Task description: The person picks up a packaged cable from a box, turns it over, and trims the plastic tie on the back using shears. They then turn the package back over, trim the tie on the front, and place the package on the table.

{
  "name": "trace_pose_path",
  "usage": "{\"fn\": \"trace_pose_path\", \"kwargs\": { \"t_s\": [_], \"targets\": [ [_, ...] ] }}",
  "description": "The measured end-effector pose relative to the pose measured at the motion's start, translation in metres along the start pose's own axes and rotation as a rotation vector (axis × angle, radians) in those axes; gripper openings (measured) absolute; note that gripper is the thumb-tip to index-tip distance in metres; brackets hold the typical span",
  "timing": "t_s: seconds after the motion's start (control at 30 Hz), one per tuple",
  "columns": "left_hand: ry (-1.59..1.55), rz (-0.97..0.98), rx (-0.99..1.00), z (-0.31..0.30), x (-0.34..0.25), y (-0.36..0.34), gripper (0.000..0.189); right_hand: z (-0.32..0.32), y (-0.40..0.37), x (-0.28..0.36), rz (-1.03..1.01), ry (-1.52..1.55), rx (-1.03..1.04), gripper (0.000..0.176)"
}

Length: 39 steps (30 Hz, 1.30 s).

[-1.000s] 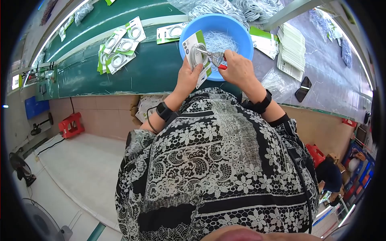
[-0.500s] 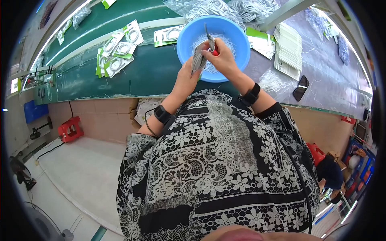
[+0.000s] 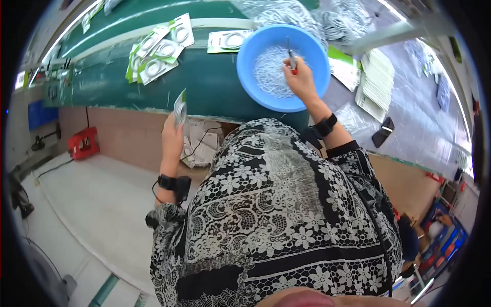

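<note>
My left hand point(image 3: 172, 134) is closed on a carded cable pack point(image 3: 180, 108), held edge-on near the table's front edge. In my right hand point(image 3: 303, 81) is a pair of cutting pliers point(image 3: 292, 60) with red on the handle, its tip pointing away from me. That hand hovers over a blue basin point(image 3: 245, 77), whose bottom is covered with thin white plastic clippings point(image 3: 273, 71). Whether the jaws are apart is too small to tell. Several carded cable packs point(image 3: 166, 49) lie in an overlapping pile left of the basin, and a single pack point(image 3: 230, 41) lies beside its rim.
Bundled cables in clear bags point(image 3: 286, 14) lie behind the basin. To its right are green-and-white cards point(image 3: 343, 69), a stack of white cards point(image 3: 377, 84) and a dark phone point(image 3: 382, 133). A metal post point(image 3: 409, 36) crosses the right side. A red stool point(image 3: 83, 143) stands at left.
My left hand has moved away from the basin, left and toward me, with the cable pack. My right hand stays over the basin with the pliers. The view has shifted slightly.
</note>
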<state>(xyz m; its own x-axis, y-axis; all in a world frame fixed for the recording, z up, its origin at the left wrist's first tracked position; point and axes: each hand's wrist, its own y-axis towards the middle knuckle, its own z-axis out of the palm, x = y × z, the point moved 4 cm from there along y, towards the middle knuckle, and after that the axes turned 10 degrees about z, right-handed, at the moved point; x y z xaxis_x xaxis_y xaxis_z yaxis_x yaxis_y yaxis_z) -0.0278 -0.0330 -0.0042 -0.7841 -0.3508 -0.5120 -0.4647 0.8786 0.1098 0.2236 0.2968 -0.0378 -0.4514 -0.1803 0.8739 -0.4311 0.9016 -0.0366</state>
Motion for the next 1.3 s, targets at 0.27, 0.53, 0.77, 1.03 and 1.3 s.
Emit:
{"fn": "trace_pose_path", "kwargs": {
  "t_s": [0.27, 0.53, 0.77, 1.03, 1.3],
  "targets": [
    [0.128, -0.262, 0.307, 0.034, 0.075, -0.062, 0.059, -0.028, -0.027, -0.027, 0.354, 0.329, 0.215, 0.034],
    [0.191, 0.469, 0.114, 0.131, -0.005, 0.213, 0.089, -0.016, -0.096, -0.026, 0.655, 0.493, 0.731, 0.049],
    [0.371, 0.466, 0.372, 0.154, -0.007, 0.295, 0.102, -0.036, -0.117, -0.023, 0.738, 0.782, 0.496, 0.048],
    [-1.523, -0.194, 0.444, 0.098, 0.006, 0.22, 0.085, -0.031, -0.09, -0.028, 0.644, 0.642, 0.408, 0.039],
    [-1.974, -0.05, 0.575, 0.055, -0.148, 0.125, 0.1, -0.038, -0.063, 0.074, -0.224, -0.294, -0.031, 0.044]
  ]
}}
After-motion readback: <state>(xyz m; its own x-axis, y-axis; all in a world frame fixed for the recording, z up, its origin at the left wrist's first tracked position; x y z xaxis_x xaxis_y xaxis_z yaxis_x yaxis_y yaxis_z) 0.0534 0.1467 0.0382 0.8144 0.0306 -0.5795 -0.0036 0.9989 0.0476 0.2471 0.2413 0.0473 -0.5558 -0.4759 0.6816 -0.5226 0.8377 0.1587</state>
